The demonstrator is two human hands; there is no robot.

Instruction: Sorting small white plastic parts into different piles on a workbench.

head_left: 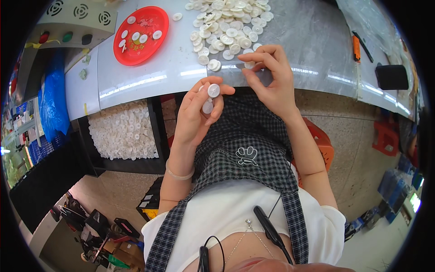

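At near edge of tabletop point(312, 56), left hand point(192, 106) pinches white discs point(213, 90), one face-up, seemingly for viewing; right hand point(275, 80) pinches another disc point(249, 65).

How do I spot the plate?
Start at the grey worktable across the top and find the heap of white discs. Left of it, near the vented machine, lies the plate: round, bright red, the only large red thing on that tabletop.

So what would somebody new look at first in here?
Probably the bright red plate, at the upper left on the table, with white discs on it. Next, the heap of discs at the top middle. Just below, the left hand holds more discs, and the right hand seems to pinch one.
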